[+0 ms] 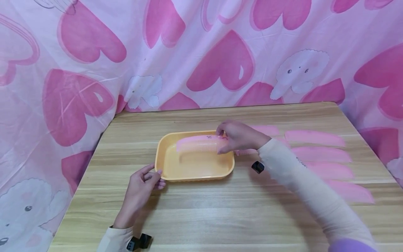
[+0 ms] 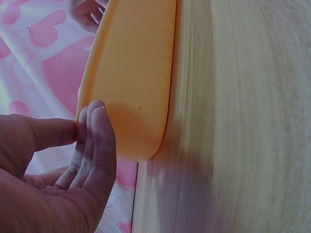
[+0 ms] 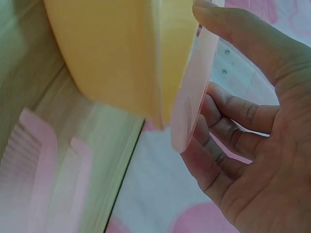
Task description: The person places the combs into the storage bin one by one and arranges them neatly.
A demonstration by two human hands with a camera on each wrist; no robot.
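A shallow yellow-orange plastic tray (image 1: 195,169) stands on the wooden table. At its near left corner my left hand (image 1: 140,187) pinches the rim, thumb on top and fingers against the outer wall, as the left wrist view also shows. My right hand (image 1: 241,135) reaches over the tray's right end. Between thumb and fingers it grips one end of a pink comb (image 1: 199,142). The comb lies level above the tray, teeth towards me, its free end pointing left. In the right wrist view, the comb (image 3: 192,99) is seen from its end, beside the tray's rim.
Several more pink combs lie on the right of the table, among them one at the back (image 1: 315,138) and one nearest me (image 1: 351,191). My right forearm partly covers them. A pink heart-print cloth (image 1: 220,63) hangs behind the table's back edge.
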